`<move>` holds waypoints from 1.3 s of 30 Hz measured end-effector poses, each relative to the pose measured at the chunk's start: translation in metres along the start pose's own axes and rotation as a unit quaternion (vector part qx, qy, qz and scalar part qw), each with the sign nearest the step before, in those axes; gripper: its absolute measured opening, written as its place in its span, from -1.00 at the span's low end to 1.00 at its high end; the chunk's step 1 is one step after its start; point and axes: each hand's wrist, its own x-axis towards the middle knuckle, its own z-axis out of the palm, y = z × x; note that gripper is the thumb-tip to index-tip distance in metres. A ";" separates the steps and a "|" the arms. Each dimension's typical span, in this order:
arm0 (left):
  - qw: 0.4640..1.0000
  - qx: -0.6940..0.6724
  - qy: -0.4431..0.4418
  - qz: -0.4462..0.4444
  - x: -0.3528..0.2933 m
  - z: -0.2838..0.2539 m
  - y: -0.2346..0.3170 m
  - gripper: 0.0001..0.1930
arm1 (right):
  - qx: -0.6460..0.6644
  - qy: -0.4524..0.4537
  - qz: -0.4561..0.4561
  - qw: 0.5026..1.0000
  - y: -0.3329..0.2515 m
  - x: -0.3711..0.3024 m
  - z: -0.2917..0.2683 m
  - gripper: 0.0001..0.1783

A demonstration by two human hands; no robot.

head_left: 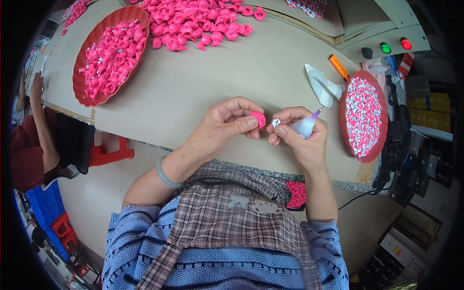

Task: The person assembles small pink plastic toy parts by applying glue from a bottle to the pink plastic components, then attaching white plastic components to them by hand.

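Over the near part of the table, my left hand [224, 121] pinches a bright pink, rounded plastic piece [259, 119] between thumb and fingers. Close beside it, my right hand [309, 145] has a small white piece with dark marks [276, 123] at its thumb and fingertips. That same hand also keeps a translucent squeeze bottle [303, 127] in its grip, the purple nozzle [316, 114] tilted up and to the right. A narrow gap separates the pink piece from the white one.
A red scalloped tray [77, 63] of pink pieces lies at far left, beside a loose pink pile [193, 21]. Another red tray [384, 121] at right holds small pink-and-white parts. Near it lie a crumpled tissue [319, 84] and an orange marker [338, 66]. Another person's hand [36, 87] rests at far left.
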 end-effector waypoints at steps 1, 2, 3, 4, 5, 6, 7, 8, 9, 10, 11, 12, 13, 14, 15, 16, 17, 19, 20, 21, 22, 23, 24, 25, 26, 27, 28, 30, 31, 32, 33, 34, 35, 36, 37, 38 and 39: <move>1.000 -0.001 0.001 -0.003 -0.001 0.001 -0.002 -0.77 | 0.002 0.001 0.003 1.000 0.001 -0.003 0.001 -0.81; 1.000 0.003 0.003 -0.008 -0.001 0.001 -0.003 -0.78 | -0.025 0.007 -0.005 1.000 0.002 -0.005 0.001 -0.80; 1.000 0.007 0.004 -0.013 -0.002 0.002 -0.004 -0.79 | -0.052 0.013 -0.013 0.998 0.003 -0.006 0.001 -0.79; 1.000 0.007 0.005 -0.014 -0.002 0.002 -0.006 -0.79 | -0.051 0.013 -0.011 0.999 0.004 -0.007 0.002 -0.79; 1.000 0.005 0.004 -0.019 -0.002 0.001 -0.008 -0.80 | -0.095 0.015 -0.034 0.995 0.004 -0.008 0.002 -0.79; 1.000 0.004 0.003 -0.024 -0.002 0.001 -0.009 -0.80 | -0.139 0.017 -0.057 0.988 0.005 -0.008 0.002 -0.79; 1.000 0.003 0.005 -0.025 -0.003 0.002 -0.009 -0.80 | -0.139 0.016 -0.055 0.989 0.006 -0.008 0.002 -0.79; 1.000 0.006 0.006 -0.026 -0.003 0.003 -0.008 -0.81 | -0.177 0.010 -0.090 0.980 0.006 -0.007 0.001 -0.78; 1.000 0.008 0.007 -0.028 -0.003 0.004 -0.007 -0.81 | -0.215 0.004 -0.124 0.969 0.007 -0.006 0.001 -0.77; 1.000 0.008 0.008 -0.028 -0.003 0.004 -0.008 -0.81 | -0.214 0.003 -0.123 0.969 0.008 -0.006 0.001 -0.77; 0.999 0.005 0.009 -0.031 -0.002 0.004 -0.008 -0.81 | -0.236 0.008 -0.143 0.961 0.010 -0.005 0.002 -0.76; 0.999 0.003 0.009 -0.034 -0.002 0.004 -0.008 -0.82 | -0.258 0.013 -0.162 0.952 0.011 -0.005 0.002 -0.75; 0.999 0.002 0.011 -0.033 -0.002 0.004 -0.008 -0.82 | -0.258 0.011 -0.161 0.953 0.012 -0.005 0.002 -0.75; 0.999 0.004 0.010 -0.035 -0.002 0.003 -0.008 -0.82 | -0.260 0.011 -0.168 0.951 0.013 -0.004 0.001 -0.74; 0.999 0.006 0.009 -0.036 -0.003 0.003 -0.008 -0.83 | -0.262 0.010 -0.175 0.949 0.014 -0.004 0.001 -0.74; 0.999 0.005 0.010 -0.035 -0.003 0.004 -0.008 -0.83 | -0.263 0.009 -0.174 0.949 0.015 -0.003 0.001 -0.74; 0.999 0.002 0.013 -0.043 -0.003 0.004 -0.007 -0.83 | -0.281 0.007 -0.212 0.936 0.016 -0.002 0.001 -0.75; 0.999 -0.002 0.017 -0.051 -0.003 0.004 -0.007 -0.83 | -0.298 0.005 -0.249 0.922 0.020 -0.002 0.001 -0.76; 0.998 -0.005 0.016 -0.056 -0.002 0.004 -0.007 -0.84 | -0.300 0.013 -0.259 0.918 0.022 -0.002 0.002 -0.75; 0.998 -0.009 0.016 -0.061 -0.002 0.004 -0.007 -0.84 | -0.301 0.021 -0.270 0.914 0.023 -0.003 0.002 -0.75; 0.998 -0.010 0.016 -0.062 -0.001 0.004 -0.007 -0.84 | -0.301 0.021 -0.268 0.915 0.024 -0.003 0.002 -0.75; 0.998 -0.007 0.015 -0.061 -0.001 0.005 -0.007 -0.84 | -0.310 0.020 -0.277 0.909 0.025 -0.003 0.002 -0.75; 0.998 -0.005 0.014 -0.060 -0.001 0.005 -0.006 -0.84 | -0.319 0.020 -0.286 0.903 0.025 -0.002 0.002 -0.75; 0.998 -0.005 0.015 -0.061 0.000 0.004 -0.005 -0.84 | -0.318 0.020 -0.285 0.904 0.026 -0.002 0.001 -0.75; 0.998 0.009 0.012 -0.069 0.000 0.003 -0.005 -0.84 | -0.318 0.016 -0.291 0.902 0.027 -0.001 0.001 -0.75; 0.997 0.023 0.010 -0.077 0.000 0.003 -0.004 -0.84 | -0.319 0.011 -0.296 0.900 0.027 -0.001 0.001 -0.76; 0.997 0.022 0.010 -0.078 0.000 0.002 -0.004 -0.84 | -0.319 0.011 -0.295 0.901 0.028 -0.001 0.001 -0.76; 0.996 0.028 0.011 -0.078 -0.001 0.003 -0.004 -0.84 | -0.317 0.006 -0.292 0.903 0.029 -0.002 0.001 -0.77; 0.996 0.029 0.011 -0.079 0.000 0.003 -0.004 -0.84 | -0.316 0.007 -0.292 0.903 0.029 -0.002 0.001 -0.77; 0.996 0.032 0.011 -0.080 0.000 0.003 -0.003 -0.85 | -0.320 0.012 -0.294 0.901 0.028 -0.002 0.002 -0.76; 0.996 0.035 0.010 -0.081 0.000 0.003 -0.003 -0.85 | -0.324 0.017 -0.295 0.898 0.028 -0.002 0.002 -0.74; 0.996 0.036 0.010 -0.081 0.000 0.003 -0.004 -0.85 | -0.325 0.018 -0.296 0.898 0.029 -0.002 0.004 -0.74; 0.997 0.022 0.007 -0.072 0.000 0.002 -0.005 -0.85 | -0.319 0.027 -0.299 0.899 0.030 -0.001 0.005 -0.74; 0.998 0.008 0.004 -0.063 0.001 0.001 -0.005 -0.85 | -0.313 0.037 -0.301 0.900 0.031 -0.001 0.006 -0.74; 0.998 0.009 0.004 -0.062 0.000 0.001 -0.006 -0.85 | -0.313 0.038 -0.302 0.899 0.031 -0.001 0.006 -0.74; 0.998 0.003 0.007 -0.060 0.000 0.001 -0.006 -0.85 | -0.309 0.035 -0.292 0.904 0.031 -0.001 0.006 -0.72; 0.998 -0.002 0.010 -0.058 0.000 0.001 -0.006 -0.85 | -0.305 0.032 -0.283 0.909 0.030 -0.001 0.006 -0.71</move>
